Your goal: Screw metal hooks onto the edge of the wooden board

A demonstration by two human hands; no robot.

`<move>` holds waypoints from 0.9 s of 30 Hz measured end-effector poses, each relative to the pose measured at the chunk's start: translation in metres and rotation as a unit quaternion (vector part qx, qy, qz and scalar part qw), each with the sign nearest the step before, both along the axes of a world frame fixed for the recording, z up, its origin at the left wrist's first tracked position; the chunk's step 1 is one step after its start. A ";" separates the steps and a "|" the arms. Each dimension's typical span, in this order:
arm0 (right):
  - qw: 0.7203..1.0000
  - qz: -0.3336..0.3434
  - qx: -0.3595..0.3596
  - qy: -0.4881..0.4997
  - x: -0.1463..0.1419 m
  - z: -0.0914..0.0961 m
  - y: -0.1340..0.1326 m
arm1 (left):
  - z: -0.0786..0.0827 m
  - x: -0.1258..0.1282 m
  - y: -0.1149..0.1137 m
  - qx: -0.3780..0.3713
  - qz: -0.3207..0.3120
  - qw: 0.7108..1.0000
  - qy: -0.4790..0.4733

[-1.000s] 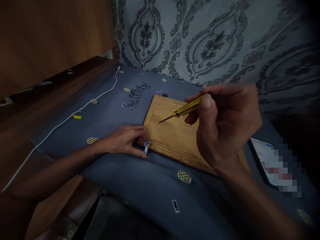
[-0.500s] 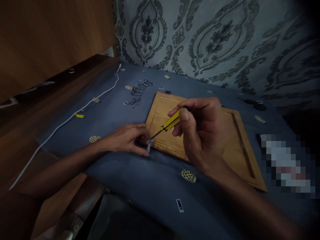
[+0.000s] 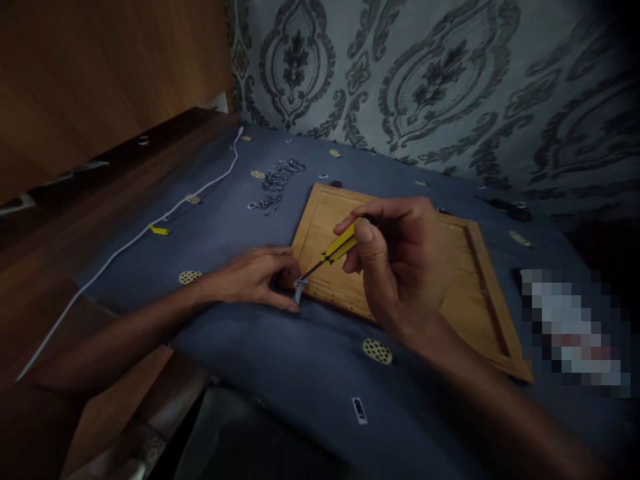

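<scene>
My right hand [image 3: 395, 260] is closed around a yellow-and-black screwdriver [image 3: 341, 244], its shaft slanting down to the left. The tip meets a small grey metal hinge [image 3: 299, 291] at the near left corner of a wooden door panel [image 3: 330, 287]. From the left, my left hand [image 3: 257, 277] pinches around that corner, thumb below and curled fingers above, steadying the hinge. Several small dark holes run along the panel's near edge. The right hand and forearm hide the panel's middle.
Dark metal hardware [image 3: 277, 180] lies loose on the blue patterned cloth [image 3: 225, 227] behind the left hand. A white cable [image 3: 135, 245] runs along the left edge near a yellow scrap [image 3: 160, 231]. At the far right lies a dark object [image 3: 510, 208] beside a blurred-out item [image 3: 575, 330].
My right hand and the screwdriver handle have shifted very slightly left; the tip stays at the hinge. My left hand and the panel look almost unchanged.
</scene>
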State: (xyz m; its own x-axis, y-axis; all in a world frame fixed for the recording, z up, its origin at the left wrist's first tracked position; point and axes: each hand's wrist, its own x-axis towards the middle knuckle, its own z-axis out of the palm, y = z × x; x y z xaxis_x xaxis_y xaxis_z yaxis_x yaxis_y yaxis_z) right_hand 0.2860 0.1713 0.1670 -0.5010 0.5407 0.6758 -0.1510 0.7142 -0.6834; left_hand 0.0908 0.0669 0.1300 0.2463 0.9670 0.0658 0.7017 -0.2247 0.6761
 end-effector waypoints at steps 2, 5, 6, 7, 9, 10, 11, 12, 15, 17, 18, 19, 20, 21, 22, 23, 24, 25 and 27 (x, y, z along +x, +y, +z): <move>1.000 0.001 -0.001 -0.001 0.000 -0.001 0.000 | -0.001 0.000 0.000 0.000 0.001 1.000 0.002; 1.000 0.007 -0.003 0.002 -0.001 -0.001 0.000 | -0.001 0.000 0.001 -0.001 0.003 1.000 0.004; 1.000 0.010 -0.004 0.003 -0.001 -0.001 0.000 | -0.001 0.000 0.001 -0.002 0.002 1.000 0.003; 1.000 0.011 -0.006 0.003 -0.001 -0.001 0.000 | -0.001 0.000 0.001 -0.001 0.001 1.000 0.001; 1.000 0.011 -0.007 0.001 -0.001 -0.001 0.000 | 0.000 0.000 0.000 0.000 0.001 1.000 -0.004; 1.000 0.009 -0.007 -0.001 -0.001 -0.002 0.000 | 0.000 0.000 0.000 0.000 0.000 1.000 -0.005; 1.000 0.007 -0.006 -0.001 -0.001 -0.002 0.001 | 0.000 0.000 0.000 0.000 0.000 1.000 -0.007; 1.000 0.006 -0.005 -0.001 -0.001 -0.003 0.001 | 0.000 0.000 0.000 0.000 0.000 1.000 -0.007; 1.000 0.010 -0.004 -0.002 -0.001 -0.004 0.001 | -0.001 0.000 0.000 0.001 0.001 1.000 -0.007; 1.000 0.014 -0.008 -0.003 -0.001 -0.003 0.000 | -0.002 -0.001 0.000 0.003 0.000 1.000 -0.007; 1.000 0.017 -0.012 -0.003 -0.002 -0.003 0.000 | -0.002 -0.001 0.000 0.003 -0.002 1.000 -0.006; 1.000 0.022 -0.019 -0.002 -0.002 -0.001 0.000 | -0.002 -0.001 0.000 0.004 -0.002 1.000 -0.005; 0.999 0.028 -0.028 -0.001 -0.002 0.000 -0.001 | -0.002 -0.001 0.000 0.004 -0.003 1.000 -0.003; 0.999 0.034 -0.038 0.001 -0.003 0.002 -0.001 | -0.001 -0.001 0.000 0.004 -0.003 1.000 0.000; 0.998 0.039 -0.048 0.003 -0.004 0.003 -0.002 | -0.001 -0.001 0.000 0.003 -0.003 1.000 0.002; 0.997 0.043 -0.057 0.004 -0.004 0.005 -0.002 | -0.001 -0.001 0.001 0.003 -0.003 1.000 0.003; 0.997 0.047 -0.066 0.004 -0.005 0.007 -0.003 | -0.002 -0.001 0.001 0.004 -0.002 1.000 0.004; 0.996 0.051 -0.075 0.004 -0.005 0.009 -0.003 | -0.002 -0.001 0.001 0.005 -0.001 1.000 0.005; 0.993 0.069 -0.096 -0.005 -0.005 0.013 -0.002 | -0.002 -0.001 0.000 0.005 0.000 1.000 0.005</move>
State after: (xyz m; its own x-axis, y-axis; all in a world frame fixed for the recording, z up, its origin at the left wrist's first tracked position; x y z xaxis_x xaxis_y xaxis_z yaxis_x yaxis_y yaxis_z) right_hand 0.2805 0.1698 0.1798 -0.5851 0.5844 0.5623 -0.2317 0.5441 -0.8064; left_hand 0.0899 0.0674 0.1280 0.2467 0.9664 0.0725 0.7091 -0.2310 0.6662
